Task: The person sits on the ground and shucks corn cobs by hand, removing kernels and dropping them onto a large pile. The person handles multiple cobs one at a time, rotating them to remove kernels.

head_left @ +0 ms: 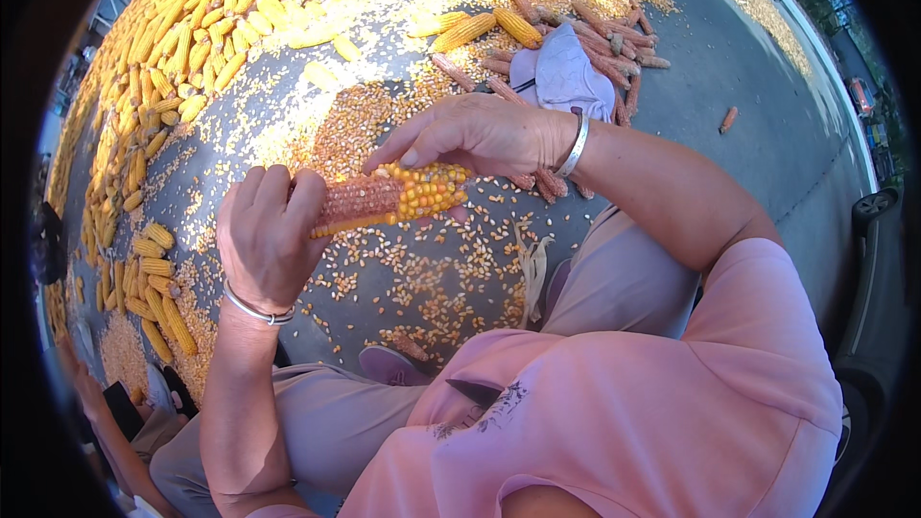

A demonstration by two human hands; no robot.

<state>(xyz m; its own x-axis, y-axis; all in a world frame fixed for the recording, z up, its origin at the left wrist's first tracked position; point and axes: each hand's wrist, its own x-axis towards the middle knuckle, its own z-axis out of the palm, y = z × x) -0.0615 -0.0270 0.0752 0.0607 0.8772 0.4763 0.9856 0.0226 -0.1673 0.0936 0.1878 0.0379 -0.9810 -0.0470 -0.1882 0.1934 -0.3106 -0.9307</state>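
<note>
Between my hands is a partly shelled ear of corn [432, 194], held almost level above the ground. Its left part is bare pinkish cob with a strip of yellow kernels along the lower side; the right end still carries yellow-orange kernels. My left hand [267, 235] is wrapped around the bare left end. From above, my right hand [484, 131] closes on the kernel-covered end, thumb against the kernels, and a fingertip shows below the ear. Loose kernels [355, 129] lie heaped and scattered on the ground beneath. The far sides of the ear and some right fingers are hidden.
A large pile of yellow ears [182, 48] spreads at far left, with a smaller group [163, 297] nearer. Bare cobs [604, 50] lie beyond my right wrist, beside a lilac fabric cap [574, 82]. A dry husk [533, 269] lies near my foot. Another person's arm [106, 412] shows at lower left.
</note>
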